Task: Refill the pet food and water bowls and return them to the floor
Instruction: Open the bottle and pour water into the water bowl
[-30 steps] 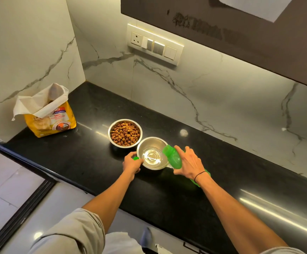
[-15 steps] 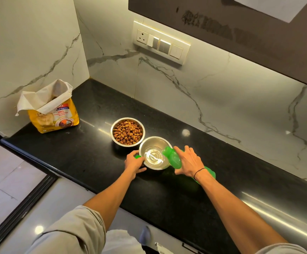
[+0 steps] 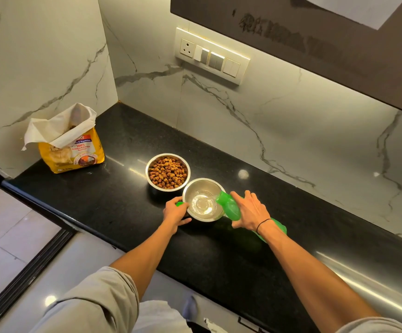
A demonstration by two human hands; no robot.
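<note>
Right hand point(image 3: 250, 210) wrapped round the green bottle point(image 3: 230, 206), fingers curled over its body, tipping it so the neck points left and down over the rim of the water bowl point(image 3: 203, 200); a thin stream looks to be running from the mouth into the bowl, w/ a shallow pool of water visible at the bottom. Left hand point(image 3: 174, 212) sits on the near-left side of that bowl, fingers curled, and a bit of green shows at them, prob the bottle cap point(image 3: 179, 204), pinched there while the hand steadies the bowl. Key relation: bottle's long axis runs from lower right up to upper left, mouth end over the bowl's right edge, base end trailing back past the wrist toward the counter point(image 3: 219, 255) edge. So the bowl lies left of the gripping hand, and the left hand is the nearer one to its rim. Food bowl point(image 3: 168, 172) stands just beyond, touching or nearly touching the water bowl, already heaped w/ kibble. Pet food bag point(image 3: 71, 150) is upright and open, well apart at the counter's far left corner. Judgement: water fill is early, level low; both bowls not yet back on the floor.
</note>
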